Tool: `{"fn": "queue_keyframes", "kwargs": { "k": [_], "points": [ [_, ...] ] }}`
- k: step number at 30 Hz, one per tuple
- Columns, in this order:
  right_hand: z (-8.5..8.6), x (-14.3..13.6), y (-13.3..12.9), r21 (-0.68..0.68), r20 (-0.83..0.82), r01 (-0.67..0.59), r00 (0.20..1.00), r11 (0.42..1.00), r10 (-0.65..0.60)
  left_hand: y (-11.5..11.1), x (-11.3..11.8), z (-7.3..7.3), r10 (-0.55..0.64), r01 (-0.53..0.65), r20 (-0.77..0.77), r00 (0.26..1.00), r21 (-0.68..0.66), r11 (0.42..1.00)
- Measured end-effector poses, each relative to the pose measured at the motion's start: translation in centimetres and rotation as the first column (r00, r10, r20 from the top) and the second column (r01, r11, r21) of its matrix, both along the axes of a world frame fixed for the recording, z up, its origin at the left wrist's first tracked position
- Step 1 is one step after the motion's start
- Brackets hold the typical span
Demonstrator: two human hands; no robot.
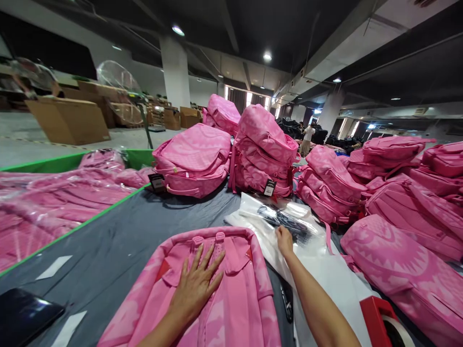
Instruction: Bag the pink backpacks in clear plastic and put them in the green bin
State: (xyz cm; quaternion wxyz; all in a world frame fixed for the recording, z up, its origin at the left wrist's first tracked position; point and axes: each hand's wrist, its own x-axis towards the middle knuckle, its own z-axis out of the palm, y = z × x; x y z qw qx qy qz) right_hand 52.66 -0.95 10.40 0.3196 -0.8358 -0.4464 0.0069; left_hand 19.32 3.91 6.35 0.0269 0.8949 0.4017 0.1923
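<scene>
Backpack [217,294] in pink, lying strap-side up on the dark grey table [119,241], is the landmark in the single head view. Its long axis runs from the near edge of the picture away toward the far stacks, with the top handle at the far end. The left hand [195,284] lies flat on the backpack's back panel, fingers spread apart and pointing toward the handle, pressing on it and not gripping anything. The right hand [284,240] reaches past the backpack's far right corner and rests on a stack of clear plastic bags [289,221] that lies just to the right of the backpack; its fingers are curled onto the top sheet, but whether they have pinched it I cannot tell. So the bags lie right of and beyond the backpack, nearer the right hand, while the left hand is the one on the pack itself. A red tape dispenser [376,313] sits to the right of the backpack at the near edge. Beyond the backpack stand piles of more pink backpacks [264,154], some carrying black hang tags, and further piles spread off to its right. To the left of the backpack, behind a green edge, lie bagged pink packs [47,202]. A dark flat object [21,313] lies at the backpack's near left. Cardboard boxes [68,120] stand far off to the left beyond it.
</scene>
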Motion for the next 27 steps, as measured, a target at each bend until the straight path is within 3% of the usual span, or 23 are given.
{"fn": "queue_keyframes", "kwargs": {
  "k": [3, 6, 12, 14, 16, 17, 18, 20, 22, 23, 25, 27],
  "points": [
    [3.0, 2.5, -0.2, 0.082, 0.019, -0.003, 1.0, 0.997, 0.002, -0.2, 0.2, 0.5, 0.012, -0.012, -0.027, 1.0, -0.025, 1.0],
    [5.7, 2.8, -0.6, 0.146, 0.068, -0.11, 0.993, 0.983, 0.101, -0.3, 0.3, 0.7, 0.008, -0.009, -0.018, 1.0, -0.03, 1.0],
    [12.5, -2.0, -2.7, 0.245, 0.277, -0.444, 0.884, 0.862, 0.377, 0.3, 0.3, 0.5, -0.022, 0.032, 0.118, 0.993, -0.083, 0.996],
    [15.0, -4.3, -3.9, 0.258, 0.337, -0.53, 0.833, 0.808, 0.439, 0.4, 0.3, 0.9, -0.054, 0.089, 0.249, 0.967, -0.131, 0.987],
    [16.7, -7.0, -5.3, 0.252, 0.378, -0.622, 0.769, 0.742, 0.516, -0.4, 0.5, 2.0, -0.076, 0.211, 0.472, 0.878, -0.24, 0.948],
    [16.9, -8.4, -6.0, 0.243, 0.389, -0.666, 0.733, 0.705, 0.558, -1.3, 0.7, 2.7, -0.036, 0.296, 0.608, 0.793, -0.333, 0.895],
    [16.8, -9.7, -6.7, 0.236, 0.394, -0.705, 0.699, 0.669, 0.597, -2.5, 0.9, 3.6, 0.052, 0.408, 0.733, 0.678, -0.434, 0.803],
    [15.6, -12.2, -7.9, 0.224, 0.396, -0.756, 0.647, 0.615, 0.651, -5.7, 1.3, 5.7, 0.378, 0.67, 0.839, 0.392, -0.541, 0.509],
    [13.7, -14.1, -8.9, 0.212, 0.387, -0.774, 0.627, 0.597, 0.676, -9.0, 1.6, 7.8, 0.71, 0.864, 0.686, 0.161, -0.446, 0.236],
    [12.8, -15.0, -9.3, 0.209, 0.38, -0.779, 0.621, 0.591, 0.685, -10.4, 1.6, 8.7, 0.826, 0.908, 0.555, 0.098, -0.389, 0.154],
    [11.3, -16.3, -10.1, 0.208, 0.35, -0.784, 0.618, 0.585, 0.704, -12.5, 1.1, 9.9, 0.952, 0.925, 0.304, 0.038, -0.371, 0.081],
    [10.3, -17.2, -11.1, 0.205, 0.306, -0.786, 0.617, 0.583, 0.725, -13.4, 0.1, 10.5, 0.988, 0.897, 0.155, -0.013, -0.435, 0.08]
  ]
}}
